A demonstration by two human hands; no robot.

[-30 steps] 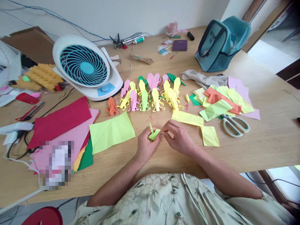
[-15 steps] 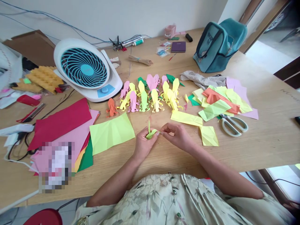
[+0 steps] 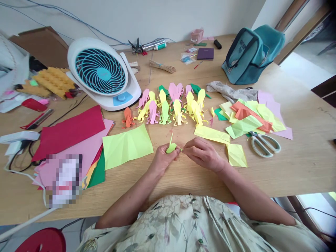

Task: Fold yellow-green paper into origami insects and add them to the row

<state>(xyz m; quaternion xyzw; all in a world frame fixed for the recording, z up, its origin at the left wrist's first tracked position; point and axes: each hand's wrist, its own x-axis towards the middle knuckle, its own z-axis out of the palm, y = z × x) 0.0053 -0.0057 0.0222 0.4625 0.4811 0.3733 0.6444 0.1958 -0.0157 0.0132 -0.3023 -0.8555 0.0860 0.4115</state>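
Observation:
My left hand [image 3: 164, 159] is closed around a small folded light green origami figure [image 3: 172, 148]; one thin point of it sticks up above my fingers. At the figure's narrow right tip my right hand [image 3: 203, 154] is pinched, its thumb hidden behind the fingers. Beyond my hands stand finished-looking origami figures with thin curled legs, among them a yellow one [image 3: 178, 112], a pink one [image 3: 153, 112], a light green one [image 3: 165, 112] and an orange one [image 3: 127, 118]. To the left of my hands lies a creased light green sheet [image 3: 127, 146].
Scissors [image 3: 265, 144] lie at the right beside folded paper pieces [image 3: 244, 126] and yellow paper scraps [image 3: 212, 134]. A white fan [image 3: 103, 73] stands at the back left, near stacked coloured sheets [image 3: 69, 133]. A teal bag [image 3: 252, 54] sits at the back right.
My right hand has turned so that its fingers lie more over the thumb, still at the figure's tip. The camera view has shifted slightly. My left hand keeps its hold.

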